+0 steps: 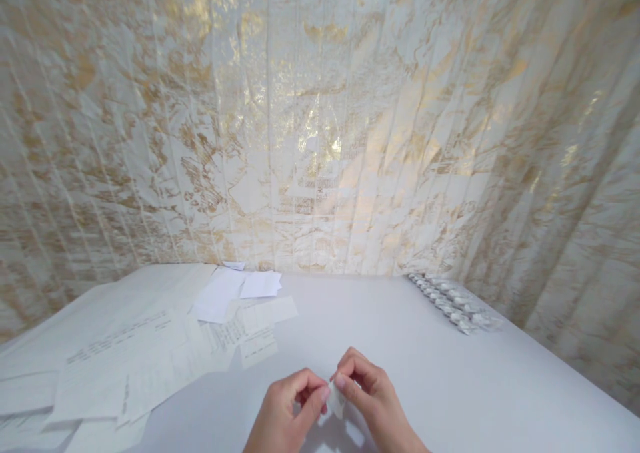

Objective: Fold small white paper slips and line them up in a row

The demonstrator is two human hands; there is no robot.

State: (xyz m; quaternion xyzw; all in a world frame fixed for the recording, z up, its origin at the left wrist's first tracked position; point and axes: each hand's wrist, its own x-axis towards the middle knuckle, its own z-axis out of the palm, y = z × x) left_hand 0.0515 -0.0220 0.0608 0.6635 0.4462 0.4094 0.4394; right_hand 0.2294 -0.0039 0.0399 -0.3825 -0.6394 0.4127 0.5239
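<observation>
In the head view, a small white piece of paper (337,400) is held up between my two hands, low in the middle. My left hand (293,406) is closed, its thumb and index finger pinching the piece's left edge. From the other side my right hand (367,394) grips it too, with thumb and fingertips pressed together. The fingertips of both hands nearly meet, and they hide part of the paper. Below, between the hands, a pale patch (355,433) shows on the table; what it is I cannot make out.
Printed sheets of paper (115,353) overlap across the left of the white table (425,373). Smaller slips (260,285) lie at its back edge. Back right, small silvery-white pieces in rows (445,303) lie with clear plastic. A patterned curtain (320,140) hangs behind.
</observation>
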